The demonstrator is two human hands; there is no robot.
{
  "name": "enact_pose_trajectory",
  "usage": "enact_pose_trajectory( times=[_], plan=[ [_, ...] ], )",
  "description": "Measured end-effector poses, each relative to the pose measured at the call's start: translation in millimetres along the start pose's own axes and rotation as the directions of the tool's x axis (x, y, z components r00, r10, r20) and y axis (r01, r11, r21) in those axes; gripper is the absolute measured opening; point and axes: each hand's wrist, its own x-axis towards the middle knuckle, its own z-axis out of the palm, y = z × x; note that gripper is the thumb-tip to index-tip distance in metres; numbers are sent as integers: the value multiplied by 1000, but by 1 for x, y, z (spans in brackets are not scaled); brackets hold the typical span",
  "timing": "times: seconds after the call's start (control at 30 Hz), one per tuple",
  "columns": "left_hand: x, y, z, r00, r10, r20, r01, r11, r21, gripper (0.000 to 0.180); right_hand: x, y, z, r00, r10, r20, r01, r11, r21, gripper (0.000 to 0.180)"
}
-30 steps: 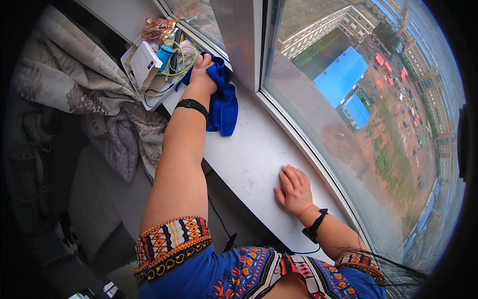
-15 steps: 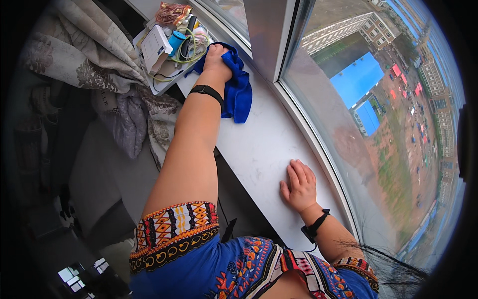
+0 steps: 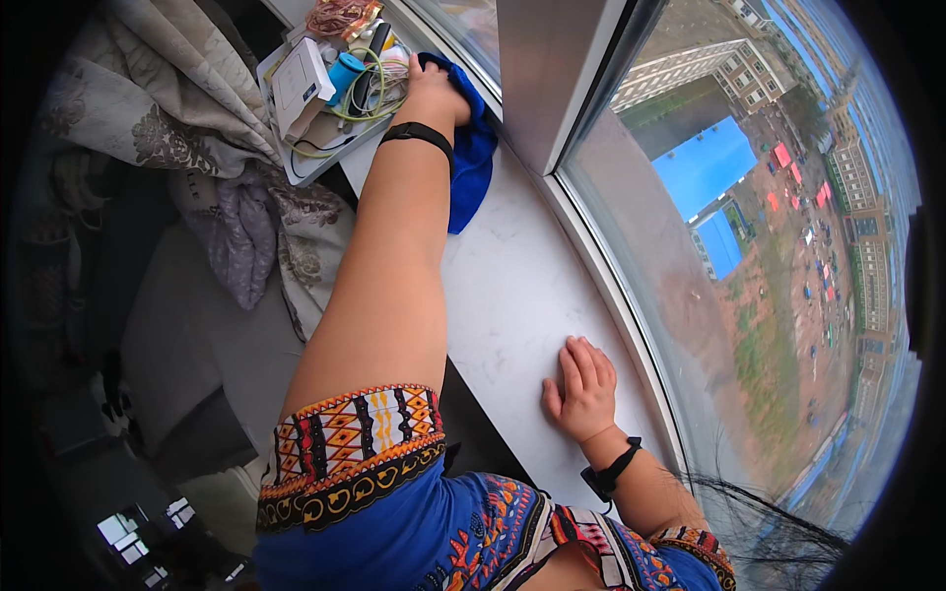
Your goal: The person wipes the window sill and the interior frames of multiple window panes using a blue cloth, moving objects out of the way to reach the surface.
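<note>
My left hand [image 3: 437, 96], at the end of an outstretched arm, bears down on a blue cloth [image 3: 473, 187] at the far end of the white windowsill [image 3: 522, 276]. The cloth bunches around the fingers and trails back toward me along the sill. Part of the grip is hidden by the hand itself. Just left of it stands a white tray [image 3: 313, 175] filled with small items. Nearer to me on the right, my right hand [image 3: 583, 396] rests palm down on the sill, holding nothing, fingers stretched out. Each wrist wears a black band.
In the tray are a white box [image 3: 304, 89], a blue cylinder [image 3: 345, 77], tangled cables and a reddish packet [image 3: 340, 17]. A window frame [image 3: 616, 276] runs along the sill's right side. Patterned curtains [image 3: 148, 118] hang to the left.
My left hand has pushed the blue cloth farther along the sill, toward the window corner beside the tray. My right hand stays on the sill; the whole view has shifted slightly.
</note>
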Motion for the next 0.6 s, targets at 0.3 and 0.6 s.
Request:
enact_pose_trajectory(
  times=[0.3, 0.6],
  plan=[
    [-41, 29, 8, 988, 155, -24, -153, 985, 80, 53, -9, 1, -13, 1000, 1, 6, -1, 999, -54, 49],
    [-158, 37, 69, 875, 105, -473, -318, 861, -398, 54, -33, -8, -21, 1000, -7, -31, 6, 1000, -31, 50]
  ],
)
